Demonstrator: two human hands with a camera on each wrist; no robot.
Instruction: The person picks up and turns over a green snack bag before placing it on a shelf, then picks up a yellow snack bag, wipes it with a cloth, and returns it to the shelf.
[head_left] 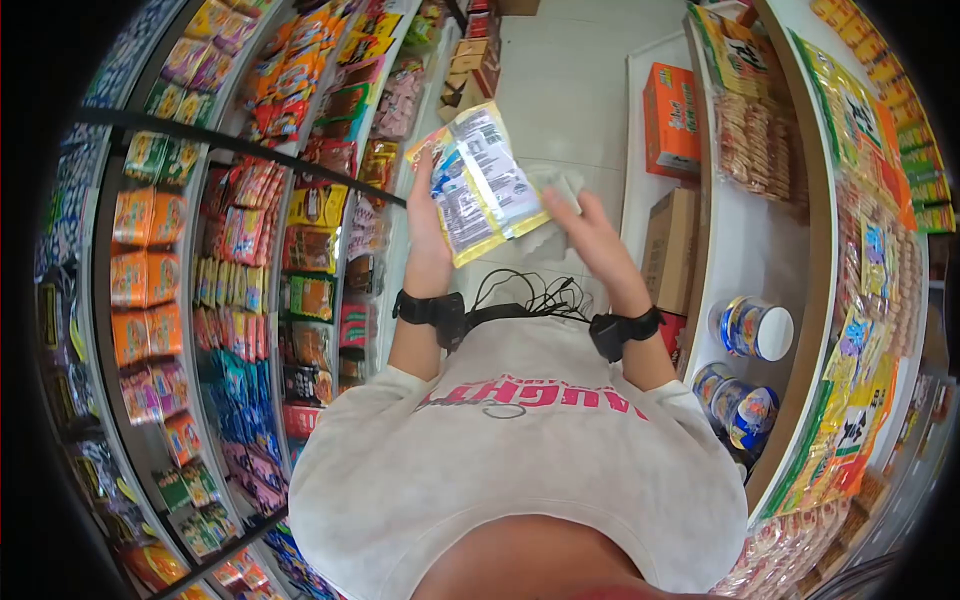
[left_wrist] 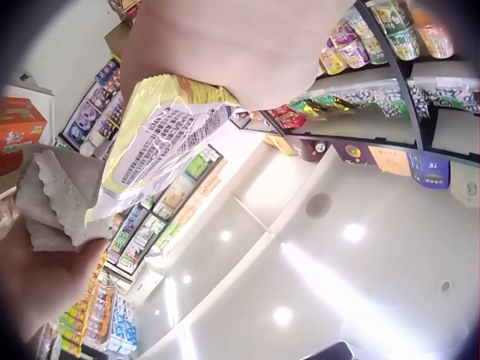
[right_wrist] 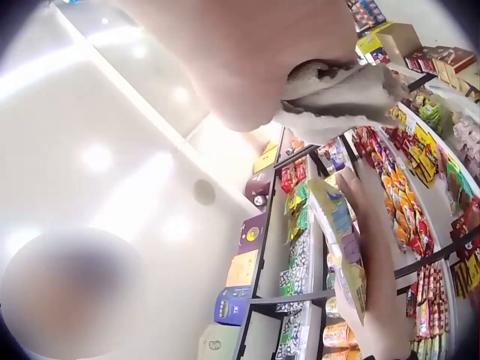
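Note:
My left hand (head_left: 428,240) grips a yellow-edged plastic food packet (head_left: 485,190) along its left side. The packet's printed back, with a centre seam, faces up toward the head camera. In my right hand (head_left: 600,245) is a grey cloth (head_left: 548,243), bunched and pinched by the fingers close to the packet's right edge. The left wrist view shows the folds of the cloth (left_wrist: 56,199) beside the packet (left_wrist: 161,146). From the right wrist, the cloth (right_wrist: 345,109) hangs from the hand, and the packet (right_wrist: 341,240) stands a little apart from it in the left hand.
Shelves of bagged snacks (head_left: 146,280) rise on the left behind a dark rail (head_left: 250,150). On the right shelving are blue tins (head_left: 740,328), an orange box (head_left: 672,118) and a brown carton (head_left: 668,245). Black cables (head_left: 535,290) hang near my waist, above the tiled floor (head_left: 560,80).

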